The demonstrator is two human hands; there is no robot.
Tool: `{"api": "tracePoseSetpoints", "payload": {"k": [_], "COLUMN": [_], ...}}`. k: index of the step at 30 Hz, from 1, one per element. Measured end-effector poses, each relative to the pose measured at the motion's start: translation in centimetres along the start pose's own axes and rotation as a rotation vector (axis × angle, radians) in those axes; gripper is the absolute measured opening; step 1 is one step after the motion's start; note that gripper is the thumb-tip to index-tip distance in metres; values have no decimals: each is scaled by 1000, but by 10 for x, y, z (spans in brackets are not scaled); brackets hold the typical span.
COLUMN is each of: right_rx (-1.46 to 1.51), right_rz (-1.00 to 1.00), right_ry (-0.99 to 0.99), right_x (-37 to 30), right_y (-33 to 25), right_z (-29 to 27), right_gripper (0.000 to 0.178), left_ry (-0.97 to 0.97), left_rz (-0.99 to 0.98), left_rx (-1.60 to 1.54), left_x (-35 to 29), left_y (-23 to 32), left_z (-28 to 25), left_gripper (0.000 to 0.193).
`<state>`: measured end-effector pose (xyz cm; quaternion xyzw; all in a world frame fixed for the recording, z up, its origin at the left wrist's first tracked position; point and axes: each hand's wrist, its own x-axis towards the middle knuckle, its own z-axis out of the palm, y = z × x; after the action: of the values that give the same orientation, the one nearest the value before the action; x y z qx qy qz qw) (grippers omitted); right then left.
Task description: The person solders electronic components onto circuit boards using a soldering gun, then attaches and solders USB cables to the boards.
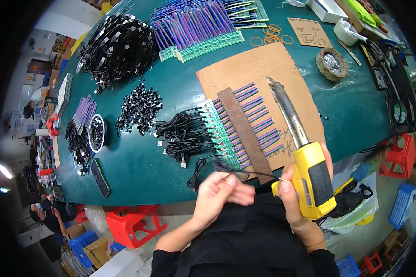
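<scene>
My right hand [291, 203] is closed round a yellow soldering gun [315, 180], its metal tip pointing up and away over the brown board [259, 64]. Thumb and finger of that hand also pinch the bare end of a black cable [259, 174]. The cable runs left to my left hand [222, 191], whose fingers are curled and smeared by motion; whether they grip it I cannot tell. Just beyond lies a strip of green circuit boards [221, 134], with black USB cables [182, 134] on its left and purple-green wires [263, 122] on its right. A rusty flat bar [245, 134] lies across the wires.
Far left on the green table [143, 180] is a heap of black cables [118, 48], near small black parts [139, 108], a white bowl [96, 133] and a phone [100, 177]. Wired boards [212, 46] are stacked at the back; a round tin [332, 64] stands right. Red stools [134, 224] flank me.
</scene>
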<state>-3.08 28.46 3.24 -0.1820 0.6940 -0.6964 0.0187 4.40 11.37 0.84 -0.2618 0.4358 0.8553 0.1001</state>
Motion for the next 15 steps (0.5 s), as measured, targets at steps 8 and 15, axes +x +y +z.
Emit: {"api": "tracePoseSetpoints", "payload": {"k": [8,15], "right_rx": [-63,-142], "right_rz": [-23,-166], "right_ry": [-29,-56], "right_x": [-5,-10], "right_y": [1,7], "right_z": [3,6], "right_gripper": [70,65], "left_ry": [-271,-398], "left_rz": [979,835], "left_rx": [1038,1034], "left_x": [8,17], "left_y": [60,58], "left_z": [27,35], "left_gripper": [18,15]}}
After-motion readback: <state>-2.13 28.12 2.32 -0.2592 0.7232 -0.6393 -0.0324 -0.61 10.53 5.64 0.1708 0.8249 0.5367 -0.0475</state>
